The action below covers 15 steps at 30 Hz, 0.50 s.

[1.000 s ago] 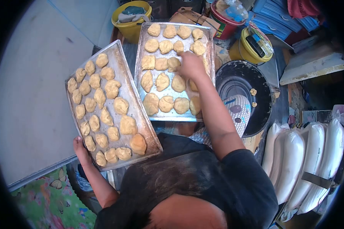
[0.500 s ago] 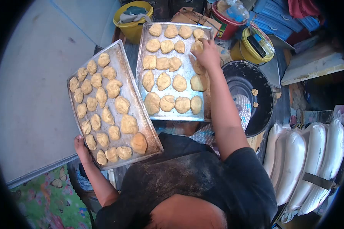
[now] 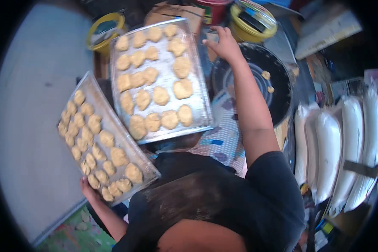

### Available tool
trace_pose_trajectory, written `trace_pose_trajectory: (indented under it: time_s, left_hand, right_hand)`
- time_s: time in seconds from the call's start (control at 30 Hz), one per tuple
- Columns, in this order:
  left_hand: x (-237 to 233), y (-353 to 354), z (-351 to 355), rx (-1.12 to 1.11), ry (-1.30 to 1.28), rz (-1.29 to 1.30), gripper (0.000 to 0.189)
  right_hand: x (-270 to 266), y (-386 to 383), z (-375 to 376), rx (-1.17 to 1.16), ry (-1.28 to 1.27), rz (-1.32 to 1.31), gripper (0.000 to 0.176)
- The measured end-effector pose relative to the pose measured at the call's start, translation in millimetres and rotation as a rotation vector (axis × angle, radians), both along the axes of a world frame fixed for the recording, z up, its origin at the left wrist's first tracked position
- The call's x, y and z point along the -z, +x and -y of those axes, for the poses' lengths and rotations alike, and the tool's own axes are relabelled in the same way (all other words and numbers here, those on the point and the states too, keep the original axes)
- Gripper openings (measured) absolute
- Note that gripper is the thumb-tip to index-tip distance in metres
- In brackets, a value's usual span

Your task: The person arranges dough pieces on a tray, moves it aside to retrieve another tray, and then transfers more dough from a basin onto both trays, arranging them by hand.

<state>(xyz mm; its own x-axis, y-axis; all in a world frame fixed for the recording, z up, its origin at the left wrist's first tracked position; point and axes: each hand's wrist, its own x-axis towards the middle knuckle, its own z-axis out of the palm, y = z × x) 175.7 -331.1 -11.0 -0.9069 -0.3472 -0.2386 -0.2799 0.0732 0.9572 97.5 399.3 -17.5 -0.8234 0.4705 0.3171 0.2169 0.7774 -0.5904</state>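
Note:
My left hand (image 3: 87, 189) grips the lower left edge of a metal baking tray (image 3: 130, 139), which it holds up at a slant. Rows of lumpy dough pieces (image 3: 119, 155) cover that tray. A second baking tray (image 3: 166, 74), right beside it, carries several more dough pieces (image 3: 160, 95) in rows. Just past this tray's upper right side is my right hand (image 3: 227, 45), empty, with thumb and fingers apart. It hovers close to the rim of a black basin (image 3: 283, 90), where two small dough scraps (image 3: 266, 75) lie.
Yellow buckets (image 3: 253, 29) and a cardboard box (image 3: 176, 17) stand beyond the trays. Filled white plastic sacks (image 3: 327, 147) line the right side. A pale panel (image 3: 33, 117) fills the left, and patterned cloth (image 3: 218, 140) lies below the basin.
My right hand has let go of a dough piece on the second tray and moved off its right side. The view has shifted; the left hand still holds its tray.

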Motion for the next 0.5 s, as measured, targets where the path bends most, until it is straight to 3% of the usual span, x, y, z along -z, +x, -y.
trace_pose_trajectory:
  time_s: [0.07, 0.13, 0.2, 0.23, 0.27, 0.3, 0.37, 0.4, 0.47, 0.5]
  left_hand:
    - [-14, 0, -11, 0.045, 0.009, 0.055, 0.031]
    - [-9, -5, 6, 0.082, 0.016, 0.093, 0.035]
    - [-13, -5, 12, 0.062, 0.063, 0.165, 0.039]
    - [-17, -7, 9, 0.038, 0.113, 0.212, 0.040]
    - [-23, -8, 5, 0.012, 0.157, 0.267, 0.042]
    - [-27, -9, 8, 0.024, 0.185, 0.310, 0.044]
    - [-28, -13, 23, 0.023, 0.147, 0.339, 0.045]
    - [-29, -17, 25, 0.006, 0.126, 0.364, 0.046]
    - [-36, -20, 14, -0.032, 0.109, 0.393, 0.047]
    - [-39, -20, 4, -0.078, 0.104, 0.424, 0.049]
  right_hand:
    - [27, 31, -62, 0.091, -0.022, -0.037, 0.058]
    - [66, 74, -116, 0.202, -0.350, 0.000, 0.054]
    - [204, 121, -191, 0.435, -0.357, -0.054, 0.048]
    - [218, 156, -199, 0.470, -0.447, 0.201, 0.039]
    - [303, 185, -218, 0.582, -0.568, 0.098, 0.031]
    - [336, 213, -223, 0.664, -0.734, 0.296, 0.026]
    - [374, 248, -217, 0.766, -0.925, 0.500, 0.037]
    - [377, 257, -205, 0.771, -0.941, 0.501, 0.037]
    - [370, 258, -194, 0.988, -0.855, 0.409, 0.063]
    - [378, 256, -204, 0.986, -0.858, 0.412, 0.063]
